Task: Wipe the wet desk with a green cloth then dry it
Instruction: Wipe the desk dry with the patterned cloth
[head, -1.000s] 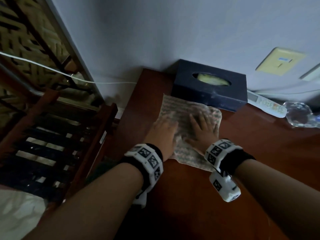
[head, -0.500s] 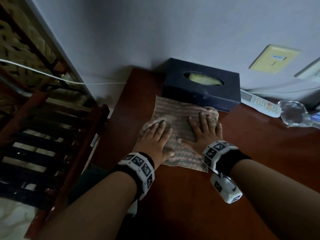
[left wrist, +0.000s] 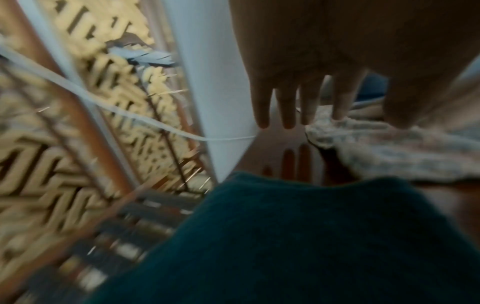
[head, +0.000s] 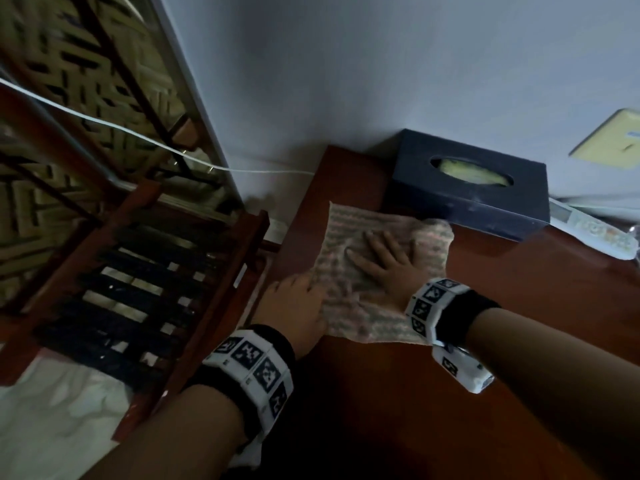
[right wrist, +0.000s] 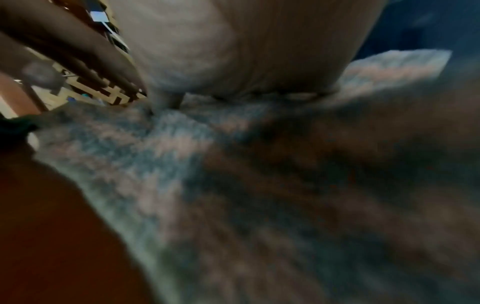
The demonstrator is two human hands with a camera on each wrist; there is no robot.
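A pale striped cloth [head: 388,233] lies spread on the reddish-brown desk [head: 519,306], partly bunched at its near left. My right hand [head: 384,258] presses flat on the middle of it, fingers spread; in the right wrist view the palm [right wrist: 233,51] sits on the blurred cloth [right wrist: 182,164]. My left hand [head: 298,303] is at the cloth's near-left edge by the desk's left side. In the left wrist view its fingers [left wrist: 285,111] are straight over the desk, the one nearest the cloth [left wrist: 389,152] touching its edge. Dark teal-green fabric [left wrist: 285,236] fills the bottom of that view.
A dark blue tissue box [head: 471,195] stands against the wall just behind the cloth. A white remote [head: 588,230] lies to its right. A wooden slatted frame [head: 156,289] stands left of the desk, and a white cable [head: 138,136] runs across to the wall.
Both hands and the cloth have slid left across the desk. My left hand has drawn back from the cloth's top to its near-left edge, and the cloth has bunched there.
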